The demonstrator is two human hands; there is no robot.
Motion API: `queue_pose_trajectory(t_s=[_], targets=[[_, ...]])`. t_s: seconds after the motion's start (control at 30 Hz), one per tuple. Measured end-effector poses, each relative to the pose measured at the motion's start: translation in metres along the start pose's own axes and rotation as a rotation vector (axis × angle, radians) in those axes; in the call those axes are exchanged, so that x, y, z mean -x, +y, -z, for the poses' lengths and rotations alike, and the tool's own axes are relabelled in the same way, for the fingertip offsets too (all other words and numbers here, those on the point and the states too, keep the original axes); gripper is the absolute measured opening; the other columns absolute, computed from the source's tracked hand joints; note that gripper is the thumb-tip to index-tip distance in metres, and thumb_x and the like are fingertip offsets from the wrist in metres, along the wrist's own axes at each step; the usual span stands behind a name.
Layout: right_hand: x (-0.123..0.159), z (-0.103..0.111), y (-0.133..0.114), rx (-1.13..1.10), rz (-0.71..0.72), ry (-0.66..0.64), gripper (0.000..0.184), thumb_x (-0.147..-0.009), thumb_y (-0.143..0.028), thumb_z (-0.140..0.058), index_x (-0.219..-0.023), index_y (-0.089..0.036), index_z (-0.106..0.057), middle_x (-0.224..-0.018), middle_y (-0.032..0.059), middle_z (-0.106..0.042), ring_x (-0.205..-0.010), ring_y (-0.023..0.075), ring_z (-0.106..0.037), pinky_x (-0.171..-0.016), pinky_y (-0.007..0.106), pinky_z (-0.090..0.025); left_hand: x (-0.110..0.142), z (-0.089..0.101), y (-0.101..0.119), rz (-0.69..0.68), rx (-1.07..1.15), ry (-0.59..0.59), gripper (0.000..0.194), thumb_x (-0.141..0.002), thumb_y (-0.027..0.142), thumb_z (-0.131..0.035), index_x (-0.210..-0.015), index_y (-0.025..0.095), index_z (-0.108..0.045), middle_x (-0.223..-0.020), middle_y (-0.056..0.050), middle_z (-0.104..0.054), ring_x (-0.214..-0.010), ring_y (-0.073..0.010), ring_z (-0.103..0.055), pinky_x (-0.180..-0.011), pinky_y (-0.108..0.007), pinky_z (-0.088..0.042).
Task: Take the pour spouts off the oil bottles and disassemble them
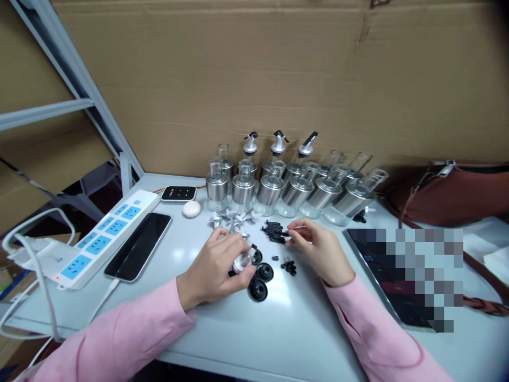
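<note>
My left hand [217,265] is closed around a silver pourer spout [243,260], just over the table. Beside it lie round black stoppers [259,291]. My right hand [318,249] pinches at the edge of a pile of slim black plastic pieces [274,231]; its fingertips touch one of them. Small black caps [289,267] sit in a cluster between the hands, with a single one [275,258] apart. Beyond my left hand are several loose silver spout parts [230,218].
Glass bottles with metal sleeves [271,190] stand in rows at the back, some with pourers [279,142]. On the left are a power strip [107,233], a phone [139,246], a white round object [191,209] and a small device [178,193]. A tablet [382,276] and brown bag [469,193] lie right.
</note>
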State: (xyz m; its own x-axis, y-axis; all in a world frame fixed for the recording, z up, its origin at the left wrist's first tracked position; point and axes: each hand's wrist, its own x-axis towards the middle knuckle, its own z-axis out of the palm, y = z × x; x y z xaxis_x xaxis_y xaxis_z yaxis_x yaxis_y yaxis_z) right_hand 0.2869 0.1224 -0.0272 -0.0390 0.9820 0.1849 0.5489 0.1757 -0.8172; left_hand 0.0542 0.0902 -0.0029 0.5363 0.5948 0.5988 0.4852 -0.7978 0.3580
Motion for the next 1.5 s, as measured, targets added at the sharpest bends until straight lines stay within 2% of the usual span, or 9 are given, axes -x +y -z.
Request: queue_pose_trajectory(t_s=[0.17, 0.3, 0.5, 0.67, 0.9, 1.0, 1.3, 1.4, 1.5], targets=[[-0.002, 0.003, 0.004, 0.313, 0.129, 0.133, 0.018, -0.078, -0.033, -0.049, -0.081, -0.019, -0.06, -0.074, 0.0042, -0.067, -0.064, 0.0197, -0.064, -0.062, 0.032, -0.047, 0.003, -0.002, 0.0, 0.041, 0.034, -0.01, 0.013, -0.088, 0.018, -0.037, -0.098, 0.015, -0.044, -0.085, -0.007, -0.06, -0.075, -0.0177, -0.055, -0.068, -0.031, -0.044], [0.0, 0.003, -0.004, 0.32, 0.266, 0.183, 0.018, -0.084, -0.031, -0.048, -0.078, -0.019, -0.06, -0.072, 0.003, -0.066, -0.062, 0.0167, -0.061, -0.058, 0.028, -0.045, 0.005, -0.004, -0.001, 0.067, 0.024, -0.01, 0.011, -0.092, 0.021, -0.036, -0.098, 0.015, -0.043, -0.087, -0.008, -0.062, -0.075, -0.0178, -0.056, -0.069, -0.031, -0.046], [0.015, -0.005, -0.035, 0.104, 0.53, 0.017, 0.008, -0.086, -0.021, -0.055, -0.086, -0.018, -0.062, -0.077, 0.0028, -0.064, -0.07, 0.0138, -0.059, -0.066, 0.025, -0.047, 0.0, -0.001, 0.0, 0.044, 0.021, -0.098, 0.016, -0.093, 0.019, -0.036, -0.094, 0.014, -0.051, -0.085, -0.006, -0.062, -0.077, -0.0172, -0.056, -0.071, -0.031, -0.043], [0.025, -0.017, -0.048, 0.019, 0.655, -0.099, 0.006, -0.087, -0.019, -0.055, -0.089, -0.017, -0.06, -0.078, 0.003, -0.065, -0.072, 0.0135, -0.058, -0.067, 0.026, -0.046, 0.0, -0.002, 0.002, 0.039, 0.005, -0.07, 0.014, -0.092, 0.021, -0.038, -0.091, 0.015, -0.05, -0.075, -0.003, -0.06, -0.065, -0.0146, -0.053, -0.062, -0.027, -0.041], [0.03, -0.02, -0.051, -0.045, 0.613, -0.16, 0.009, -0.089, -0.023, -0.054, -0.091, -0.018, -0.061, -0.08, 0.0029, -0.065, -0.074, 0.0128, -0.058, -0.067, 0.025, -0.046, 0.005, -0.007, 0.001, 0.026, -0.014, -0.008, 0.009, -0.092, 0.026, -0.041, -0.092, 0.017, -0.043, -0.073, -0.001, -0.057, -0.06, -0.0128, -0.05, -0.056, -0.024, -0.041], [0.031, -0.02, -0.051, -0.037, 0.598, -0.182, 0.01, -0.09, -0.024, -0.052, -0.09, -0.017, -0.059, -0.077, 0.0026, -0.063, -0.071, 0.0124, -0.056, -0.066, 0.024, -0.045, 0.007, -0.01, 0.0, 0.009, 0.006, -0.022, 0.009, -0.092, 0.026, -0.04, -0.094, 0.018, -0.04, -0.076, -0.002, -0.058, -0.062, -0.0131, -0.051, -0.058, -0.024, -0.044], [0.032, -0.021, -0.053, 0.216, 0.674, -0.217, 0.03, -0.098, -0.024, -0.023, -0.079, -0.018, -0.046, -0.068, 0.0019, -0.052, -0.062, 0.0133, -0.045, -0.061, 0.027, -0.036, 0.003, -0.008, -0.001, -0.054, -0.026, -0.041, 0.003, -0.093, 0.021, -0.04, -0.091, 0.019, -0.039, -0.075, -0.001, -0.058, -0.062, -0.0131, -0.051, -0.061, -0.027, -0.042], [0.026, -0.011, -0.05, 0.176, 0.602, -0.133, 0.035, -0.098, -0.026, -0.022, -0.072, -0.019, -0.045, -0.062, 0.0007, -0.05, -0.058, 0.0124, -0.044, -0.059, 0.026, -0.037, 0.003, -0.005, -0.006, -0.003, -0.034, 0.002, 0.004, -0.092, 0.019, -0.042, -0.091, 0.019, -0.038, -0.078, -0.001, -0.059, -0.062, -0.0127, -0.05, -0.063, -0.028, -0.042], [0.017, 0.003, -0.043, 0.099, 0.454, -0.129, 0.03, -0.094, -0.033, -0.039, -0.07, -0.019, -0.05, -0.062, 0.0005, -0.054, -0.058, 0.0118, -0.049, -0.058, 0.025, -0.039, 0.003, -0.003, -0.011, 0.071, -0.028, 0.043, 0.006, -0.091, 0.021, -0.045, -0.09, 0.019, -0.039, -0.078, -0.001, -0.06, -0.064, -0.0137, -0.05, -0.065, -0.029, -0.042]])
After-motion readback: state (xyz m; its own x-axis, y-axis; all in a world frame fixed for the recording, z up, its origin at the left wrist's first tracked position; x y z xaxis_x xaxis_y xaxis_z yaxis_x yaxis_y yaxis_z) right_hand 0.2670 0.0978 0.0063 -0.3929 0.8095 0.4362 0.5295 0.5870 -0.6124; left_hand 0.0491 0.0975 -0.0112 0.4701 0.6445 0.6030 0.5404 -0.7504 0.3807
